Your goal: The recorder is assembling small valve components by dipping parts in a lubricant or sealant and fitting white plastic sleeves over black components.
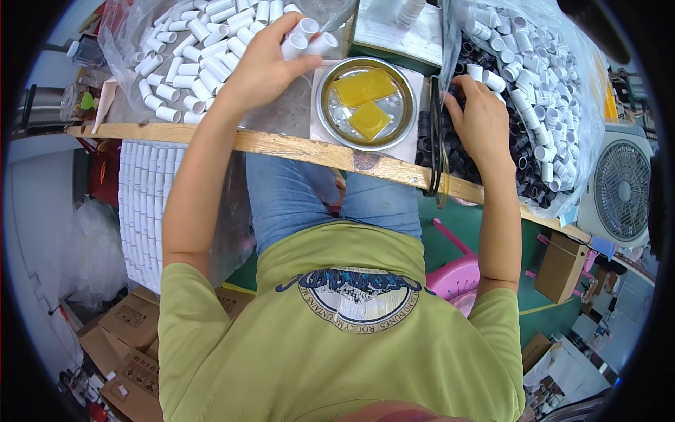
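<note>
My left hand (266,69) is closed around several short white plastic tubes (294,47), their open ends facing up, above the far edge of the bench between a heap of white tubes (204,74) and a round metal dish. In the dish (324,119) lie two yellow sponge-like pieces (365,87) with some clear liquid. My right hand (484,119) reaches down into a pile of small black ring-shaped parts (460,151), fingers curled. What its fingertips hold, if anything, is hidden. Two white tubes (494,81) lie just beyond those fingers.
On the right, a clear plastic bag holds many white capped tubes (545,126). A dark cord loop (436,133) hangs over the wooden bench edge (295,145) beside the dish. A metal plate (394,35) lies behind it. A fan (621,184) stands far right; a pink stool (453,274) is below.
</note>
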Demonstrator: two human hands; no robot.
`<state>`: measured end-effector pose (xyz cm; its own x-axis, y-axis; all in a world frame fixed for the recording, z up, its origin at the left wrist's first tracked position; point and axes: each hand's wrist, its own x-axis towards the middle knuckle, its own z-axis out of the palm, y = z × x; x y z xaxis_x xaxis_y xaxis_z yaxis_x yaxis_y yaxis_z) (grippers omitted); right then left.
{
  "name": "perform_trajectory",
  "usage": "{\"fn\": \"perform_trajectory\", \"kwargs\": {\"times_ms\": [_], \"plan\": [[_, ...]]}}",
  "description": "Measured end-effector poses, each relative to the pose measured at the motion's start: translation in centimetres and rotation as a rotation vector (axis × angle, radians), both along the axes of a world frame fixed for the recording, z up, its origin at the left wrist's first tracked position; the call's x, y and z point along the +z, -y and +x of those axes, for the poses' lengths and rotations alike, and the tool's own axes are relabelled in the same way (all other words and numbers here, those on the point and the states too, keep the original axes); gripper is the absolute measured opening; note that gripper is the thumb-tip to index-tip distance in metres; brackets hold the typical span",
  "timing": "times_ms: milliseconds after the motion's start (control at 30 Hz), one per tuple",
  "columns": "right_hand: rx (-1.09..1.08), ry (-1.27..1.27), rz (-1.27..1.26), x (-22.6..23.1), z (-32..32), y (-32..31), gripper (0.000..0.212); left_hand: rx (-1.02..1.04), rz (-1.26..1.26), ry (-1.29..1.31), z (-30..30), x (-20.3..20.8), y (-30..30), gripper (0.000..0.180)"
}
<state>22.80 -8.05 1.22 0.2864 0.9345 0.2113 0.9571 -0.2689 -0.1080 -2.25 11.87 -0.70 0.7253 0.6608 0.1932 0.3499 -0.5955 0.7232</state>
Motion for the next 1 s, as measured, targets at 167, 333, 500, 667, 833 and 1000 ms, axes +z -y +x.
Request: {"fn": "perform_trajectory", "kwargs": {"times_ms": [167, 333, 500, 667, 833, 1000], "plan": [[-0.072, -0.201, 0.080, 1.9, -0.4, 0.1, 0.013, -0.225, -0.433, 0.402, -0.5, 0.5, 3.0, 0.032], [0.352, -0.371, 0.373, 1.8, -4.6, 0.3, 0.014, -0.198, -0.627, 0.455, -0.7, 0.2, 4.4, 0.034], [0.453, -0.233, 0.260, -0.6, -7.6, -0.4, 0.012, -0.121, -0.616, 0.456, -0.8, 0.2, 5.8, 0.030], [0.438, -0.229, 0.232, -0.5, -7.4, -0.5, 0.014, 0.000, 0.076, 0.211, -0.9, 0.7, 7.8, 0.025], [0.217, -1.110, 0.424, -0.3, -8.2, -0.2, 0.015, -0.068, 0.245, 0.336, -0.4, 1.5, 9.8, 0.034], [0.248, -1.488, 0.270, 1.1, -6.2, 0.9, 0.015, -0.084, -0.218, 0.379, -0.2, 2.9, 10.2, 0.022]]}}
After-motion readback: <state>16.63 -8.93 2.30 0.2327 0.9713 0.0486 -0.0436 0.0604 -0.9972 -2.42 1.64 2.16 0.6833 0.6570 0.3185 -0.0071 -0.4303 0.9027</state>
